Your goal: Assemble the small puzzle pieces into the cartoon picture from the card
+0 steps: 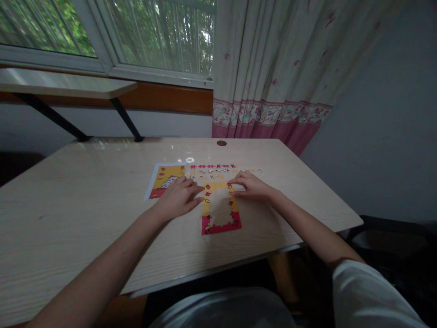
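Note:
A jigsaw puzzle border [221, 229] lies on the desk in front of me, yellow at the top and red at the bottom, with bare desk inside it. At its upper left edge is my left hand [179, 197], fingers apart and index fingertip at the border. My right hand [251, 187] rests at the upper right corner, thumb and index finger spread along the edge. Behind the border, loose puzzle pieces [210, 166] lie in rows, red ones farthest back and paler ones nearer. A printed reference picture [164, 174] is partly covered by my left hand.
The pale wooden desk [85, 205] has a round cable hole [221, 143] near its back edge. A raised shelf [68, 86] on black supports stands at the back left. Behind are a barred window [160, 36] and a patterned curtain [266, 68].

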The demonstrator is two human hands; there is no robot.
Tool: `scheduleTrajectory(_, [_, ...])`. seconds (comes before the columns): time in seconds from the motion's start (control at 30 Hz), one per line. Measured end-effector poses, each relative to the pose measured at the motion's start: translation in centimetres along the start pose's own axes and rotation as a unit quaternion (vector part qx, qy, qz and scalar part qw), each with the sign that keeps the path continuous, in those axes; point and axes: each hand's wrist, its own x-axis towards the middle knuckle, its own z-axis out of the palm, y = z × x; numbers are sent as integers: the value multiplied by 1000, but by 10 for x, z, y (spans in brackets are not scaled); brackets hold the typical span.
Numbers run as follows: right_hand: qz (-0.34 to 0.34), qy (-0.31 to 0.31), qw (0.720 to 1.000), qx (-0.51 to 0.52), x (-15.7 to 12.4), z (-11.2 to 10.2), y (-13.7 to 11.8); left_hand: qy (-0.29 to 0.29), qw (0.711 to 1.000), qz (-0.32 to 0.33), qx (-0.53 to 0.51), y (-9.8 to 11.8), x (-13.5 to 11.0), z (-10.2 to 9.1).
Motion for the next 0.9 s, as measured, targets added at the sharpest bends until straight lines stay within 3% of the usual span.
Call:
scheduleTrajectory(0.27, [-15,-6,1000,5,2,1,0,2,1000,2,6,2,0,-1])
scheduleTrajectory(0.37, [-6,38,999,6,0,-10,7,2,1000,2,5,2,-1,-1])
scheduleTrajectory(0.5, [61,100,993,-24,-10,-34,30,-1,1000,2,9,1,-1,0])
scheduleTrajectory(0.7, [183,30,980,-64,-24,-46,55,-3,1000,7,13,1,-1,1])
scheduleTrajectory(0.9, [201,-7,979,-20,-21,-34,55,5,1000,7,6,0,-1,2])
